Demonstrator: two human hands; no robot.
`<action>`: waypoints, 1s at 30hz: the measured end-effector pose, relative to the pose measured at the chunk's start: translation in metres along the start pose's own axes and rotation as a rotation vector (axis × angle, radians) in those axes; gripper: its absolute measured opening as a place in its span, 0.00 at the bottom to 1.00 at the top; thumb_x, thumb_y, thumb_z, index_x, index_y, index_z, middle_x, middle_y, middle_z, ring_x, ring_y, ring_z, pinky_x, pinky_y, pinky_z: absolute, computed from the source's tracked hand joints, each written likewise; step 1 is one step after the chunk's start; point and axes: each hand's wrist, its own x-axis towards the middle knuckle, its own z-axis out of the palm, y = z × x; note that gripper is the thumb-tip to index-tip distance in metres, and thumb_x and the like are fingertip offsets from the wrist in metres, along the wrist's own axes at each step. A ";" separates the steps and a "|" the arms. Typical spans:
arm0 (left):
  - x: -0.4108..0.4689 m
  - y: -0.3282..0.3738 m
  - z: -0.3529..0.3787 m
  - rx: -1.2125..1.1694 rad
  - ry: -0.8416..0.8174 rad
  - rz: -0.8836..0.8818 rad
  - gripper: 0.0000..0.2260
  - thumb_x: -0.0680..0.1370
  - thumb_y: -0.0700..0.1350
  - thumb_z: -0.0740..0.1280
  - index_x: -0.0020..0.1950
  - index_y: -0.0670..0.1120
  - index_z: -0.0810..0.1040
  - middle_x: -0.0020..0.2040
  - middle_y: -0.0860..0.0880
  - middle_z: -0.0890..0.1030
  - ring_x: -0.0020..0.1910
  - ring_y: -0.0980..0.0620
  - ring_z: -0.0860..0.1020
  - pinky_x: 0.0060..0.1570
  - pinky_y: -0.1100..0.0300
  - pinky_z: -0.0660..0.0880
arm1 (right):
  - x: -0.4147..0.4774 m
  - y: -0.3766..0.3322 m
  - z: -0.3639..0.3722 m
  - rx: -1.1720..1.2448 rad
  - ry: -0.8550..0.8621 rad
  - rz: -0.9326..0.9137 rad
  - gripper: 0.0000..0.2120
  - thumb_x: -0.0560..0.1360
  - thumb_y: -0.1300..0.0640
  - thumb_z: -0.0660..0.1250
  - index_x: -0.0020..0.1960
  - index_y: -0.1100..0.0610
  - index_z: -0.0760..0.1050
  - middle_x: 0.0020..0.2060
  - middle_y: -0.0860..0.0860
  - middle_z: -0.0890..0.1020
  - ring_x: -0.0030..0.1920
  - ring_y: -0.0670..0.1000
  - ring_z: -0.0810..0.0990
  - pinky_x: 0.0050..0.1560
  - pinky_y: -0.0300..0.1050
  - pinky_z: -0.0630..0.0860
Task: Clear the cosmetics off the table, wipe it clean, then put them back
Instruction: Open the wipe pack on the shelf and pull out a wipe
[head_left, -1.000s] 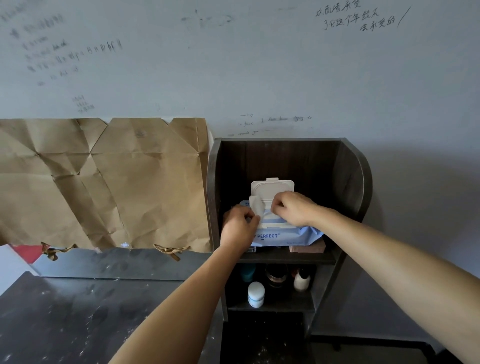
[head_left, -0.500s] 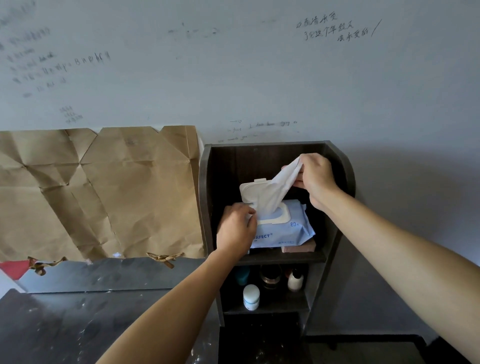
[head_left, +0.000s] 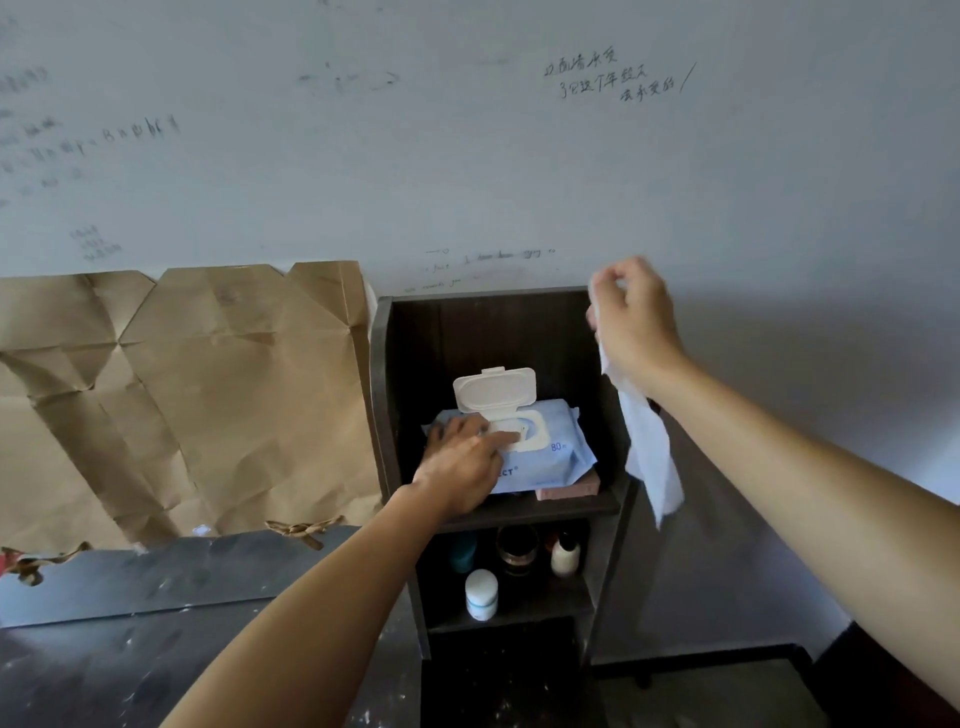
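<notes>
Now, right hand (head_left: 631, 322) clenched round a white wipe (head_left: 649, 452) dangling at three o'clock of the blue wipes pack (head_left: 561, 447), left hand (head_left: 462, 462) flat-fingered, pressing that pack on the shelf (head_left: 382, 389), cosmetics (head_left: 481, 595) at six o'clock below.

Bare left grip (head_left: 462, 462), bare right grip (head_left: 634, 327), forearms (head_left: 805, 467) uncovered throughout

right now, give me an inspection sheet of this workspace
surface: dark table, smudged and speckled
job's things: wipe pack on the upper shelf of the shelf unit, lid open; wipe hanging clear of it; white jar and small bottle on the lower shelf
clutter: pink box under the pack
grippers: left hand presses on the pack; right hand grips the wipe
cables: nothing seen
surroundings: creased brown paper, wall with handwriting
</notes>
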 end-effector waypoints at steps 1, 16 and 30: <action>0.001 0.000 -0.002 -0.062 0.096 -0.009 0.16 0.79 0.46 0.56 0.66 0.53 0.74 0.62 0.48 0.71 0.64 0.44 0.66 0.63 0.49 0.62 | -0.009 0.005 0.000 -0.090 -0.118 0.005 0.06 0.77 0.54 0.58 0.43 0.53 0.71 0.29 0.47 0.77 0.31 0.49 0.77 0.36 0.44 0.73; -0.021 -0.003 0.012 -0.069 0.227 0.028 0.17 0.73 0.36 0.64 0.60 0.45 0.79 0.57 0.43 0.76 0.55 0.40 0.75 0.45 0.49 0.77 | -0.092 0.082 0.018 -0.274 -0.411 0.305 0.18 0.80 0.55 0.57 0.69 0.53 0.66 0.48 0.55 0.81 0.46 0.51 0.80 0.35 0.39 0.70; -0.081 0.006 0.043 -0.210 0.515 -0.061 0.17 0.68 0.34 0.61 0.53 0.43 0.80 0.51 0.47 0.78 0.49 0.46 0.75 0.44 0.56 0.75 | -0.133 0.075 0.040 0.125 -0.344 0.401 0.08 0.79 0.57 0.61 0.49 0.57 0.78 0.31 0.52 0.82 0.33 0.46 0.80 0.38 0.40 0.74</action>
